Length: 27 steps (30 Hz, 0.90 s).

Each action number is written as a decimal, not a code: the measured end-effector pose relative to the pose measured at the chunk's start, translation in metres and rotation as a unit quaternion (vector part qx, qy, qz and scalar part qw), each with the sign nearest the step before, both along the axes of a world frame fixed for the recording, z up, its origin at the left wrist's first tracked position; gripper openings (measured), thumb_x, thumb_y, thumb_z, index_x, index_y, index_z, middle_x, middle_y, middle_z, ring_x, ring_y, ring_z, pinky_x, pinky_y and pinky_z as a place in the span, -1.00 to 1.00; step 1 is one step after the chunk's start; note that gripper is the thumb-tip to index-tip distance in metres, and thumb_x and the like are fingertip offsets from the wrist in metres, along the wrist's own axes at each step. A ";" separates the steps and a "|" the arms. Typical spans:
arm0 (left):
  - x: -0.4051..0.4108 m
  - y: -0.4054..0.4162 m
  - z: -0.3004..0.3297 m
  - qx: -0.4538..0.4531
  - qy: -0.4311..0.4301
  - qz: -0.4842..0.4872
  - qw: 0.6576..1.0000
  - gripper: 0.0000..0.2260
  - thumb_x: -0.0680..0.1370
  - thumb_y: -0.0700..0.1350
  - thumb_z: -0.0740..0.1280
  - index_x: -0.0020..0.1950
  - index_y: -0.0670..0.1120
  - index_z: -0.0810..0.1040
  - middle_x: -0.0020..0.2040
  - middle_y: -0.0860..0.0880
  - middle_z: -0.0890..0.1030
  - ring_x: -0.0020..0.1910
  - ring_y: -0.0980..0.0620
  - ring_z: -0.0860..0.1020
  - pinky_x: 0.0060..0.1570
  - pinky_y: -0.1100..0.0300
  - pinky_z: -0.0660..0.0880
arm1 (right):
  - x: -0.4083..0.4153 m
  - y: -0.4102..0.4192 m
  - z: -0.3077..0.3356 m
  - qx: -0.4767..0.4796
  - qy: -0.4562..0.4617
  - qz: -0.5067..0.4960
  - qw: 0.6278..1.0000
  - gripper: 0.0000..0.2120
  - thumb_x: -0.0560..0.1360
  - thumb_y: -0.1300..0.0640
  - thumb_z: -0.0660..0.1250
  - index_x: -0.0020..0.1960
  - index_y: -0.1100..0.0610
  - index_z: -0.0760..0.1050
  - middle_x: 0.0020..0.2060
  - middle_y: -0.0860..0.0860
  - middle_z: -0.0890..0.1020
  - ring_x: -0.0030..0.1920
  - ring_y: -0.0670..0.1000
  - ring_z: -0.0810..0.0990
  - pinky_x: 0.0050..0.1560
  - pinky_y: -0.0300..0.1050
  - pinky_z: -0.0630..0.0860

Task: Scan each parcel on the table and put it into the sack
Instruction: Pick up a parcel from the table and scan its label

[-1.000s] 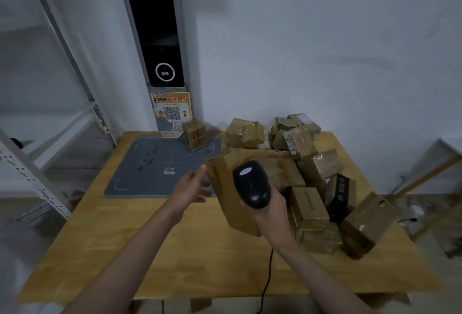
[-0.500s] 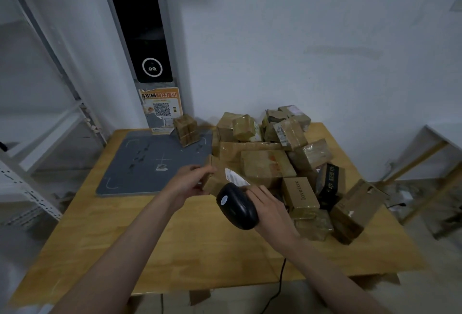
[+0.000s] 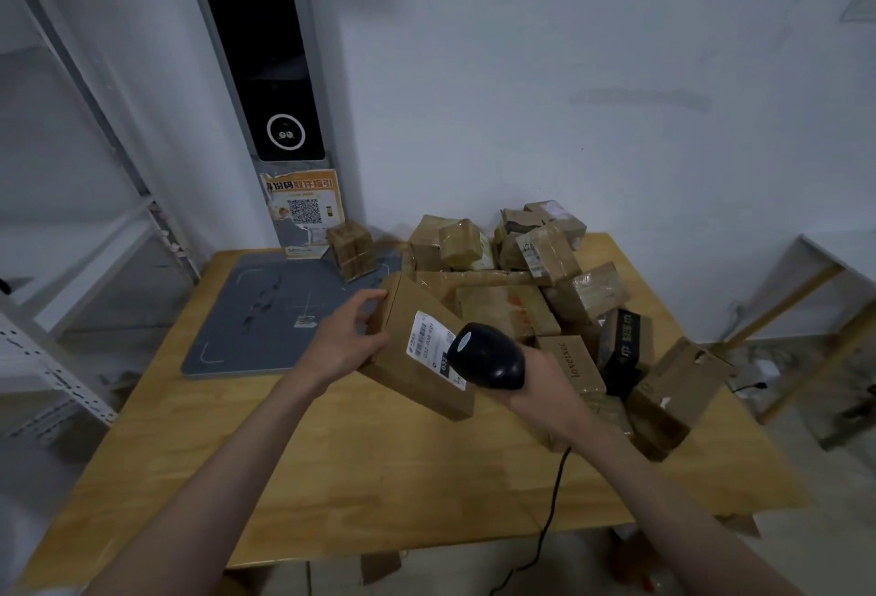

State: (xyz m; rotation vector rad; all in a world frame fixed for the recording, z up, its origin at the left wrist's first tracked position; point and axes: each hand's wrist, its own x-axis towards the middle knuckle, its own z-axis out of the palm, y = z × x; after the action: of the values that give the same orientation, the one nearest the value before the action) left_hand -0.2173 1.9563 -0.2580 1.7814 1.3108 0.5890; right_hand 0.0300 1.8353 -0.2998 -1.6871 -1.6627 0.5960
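Two hands work above the wooden worktop (image 3: pixel 332 467). The left hand (image 3: pixel 348 342) grips the near-left edge of a flat brown parcel (image 3: pixel 417 349), fingers curled over its top corner, holding it tilted above the worktop with its white label (image 3: pixel 426 340) facing up. The right hand (image 3: pixel 538 382) is wrapped around a black scanner (image 3: pixel 488 356), whose head overlaps the label's right end; its cable (image 3: pixel 545 529) drops off the front edge. A heap of taped parcels (image 3: pixel 545 282) sits behind and right, beside a grey mat (image 3: pixel 265 315).

Parcels (image 3: pixel 521 273) heap right of mat (image 3: pixel 265 325), seemingly against wall.
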 end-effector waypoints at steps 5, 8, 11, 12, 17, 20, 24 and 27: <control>-0.008 0.004 -0.002 0.029 0.019 -0.030 0.999 -0.50 0.57 -0.15 0.38 0.45 0.19 0.35 0.31 -0.07 0.47 0.20 -0.12 0.53 -0.07 0.08 0.58 | 0.000 0.006 0.012 -0.020 -0.035 0.031 0.999 -0.67 0.44 0.02 0.52 0.17 0.03 0.62 -0.14 -0.16 0.69 -0.06 -0.20 0.66 -0.05 -0.20 0.63; -0.012 0.006 0.000 0.037 0.016 -0.041 0.998 -0.50 0.58 -0.16 0.36 0.44 0.20 0.35 0.32 -0.04 0.46 0.25 -0.12 0.50 0.03 -0.04 0.60 | -0.005 0.009 0.017 -0.022 -0.018 0.046 0.999 -0.75 0.46 0.09 0.52 0.12 0.07 0.62 -0.18 -0.17 0.66 -0.09 -0.23 0.65 -0.12 -0.34 0.57; -0.016 0.007 0.004 0.044 0.014 -0.045 0.998 -0.51 0.58 -0.17 0.35 0.44 0.21 0.35 0.27 -0.01 0.45 0.23 -0.09 0.50 0.06 -0.06 0.59 | -0.009 0.011 0.018 -0.023 -0.015 0.043 0.999 -0.77 0.48 0.14 0.51 0.11 0.14 0.63 -0.18 -0.10 0.68 -0.11 -0.19 0.65 -0.17 -0.32 0.57; -0.017 0.007 0.004 0.047 0.014 -0.046 0.998 -0.51 0.59 -0.17 0.35 0.43 0.21 0.35 0.26 0.00 0.45 0.21 -0.09 0.51 0.06 -0.07 0.59 | -0.011 0.012 0.019 -0.022 -0.017 0.046 0.999 -0.78 0.48 0.15 0.51 0.11 0.14 0.63 -0.18 -0.08 0.69 -0.11 -0.18 0.66 -0.17 -0.32 0.57; -0.023 0.009 0.008 0.050 0.000 -0.044 0.998 -0.52 0.59 -0.16 0.35 0.42 0.24 0.36 0.26 0.00 0.45 0.13 -0.06 0.55 0.00 -0.02 0.61 | -0.018 0.015 0.022 -0.016 -0.027 0.057 0.998 -0.79 0.48 0.17 0.49 0.09 0.19 0.64 -0.20 0.03 0.71 -0.16 -0.09 0.67 -0.14 -0.14 0.61; -0.026 0.010 0.011 0.050 -0.009 -0.041 0.998 -0.53 0.59 -0.16 0.35 0.42 0.23 0.36 0.24 0.00 0.46 0.06 0.00 0.57 -0.05 0.06 0.61 | -0.021 0.016 0.025 -0.006 -0.027 0.071 0.997 -0.76 0.48 0.19 0.49 0.15 0.15 0.64 -0.16 0.04 0.72 -0.13 -0.10 0.68 -0.13 -0.19 0.61; -0.030 0.011 0.014 0.043 -0.013 -0.035 0.998 -0.53 0.59 -0.16 0.35 0.41 0.24 0.37 0.24 0.00 0.45 0.06 -0.03 0.57 -0.02 0.03 0.60 | -0.025 0.018 0.027 0.004 -0.028 0.069 0.997 -0.76 0.47 0.21 0.50 0.13 0.15 0.66 -0.18 0.05 0.72 -0.14 -0.07 0.69 -0.11 -0.11 0.62; -0.034 0.011 0.014 0.039 -0.018 -0.038 0.998 -0.53 0.59 -0.16 0.35 0.42 0.23 0.37 0.25 -0.01 0.45 0.07 -0.04 0.58 -0.03 0.04 0.61 | -0.027 0.018 0.028 -0.001 -0.032 0.075 0.997 -0.79 0.49 0.22 0.48 0.12 0.17 0.65 -0.18 0.06 0.72 -0.14 -0.07 0.68 -0.10 -0.13 0.63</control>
State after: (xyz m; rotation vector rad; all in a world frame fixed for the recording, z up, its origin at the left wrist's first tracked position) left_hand -0.2514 1.9670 -0.2439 1.8670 1.2057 0.6336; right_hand 0.0029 1.8533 -0.2717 -1.6070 -1.8463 0.6205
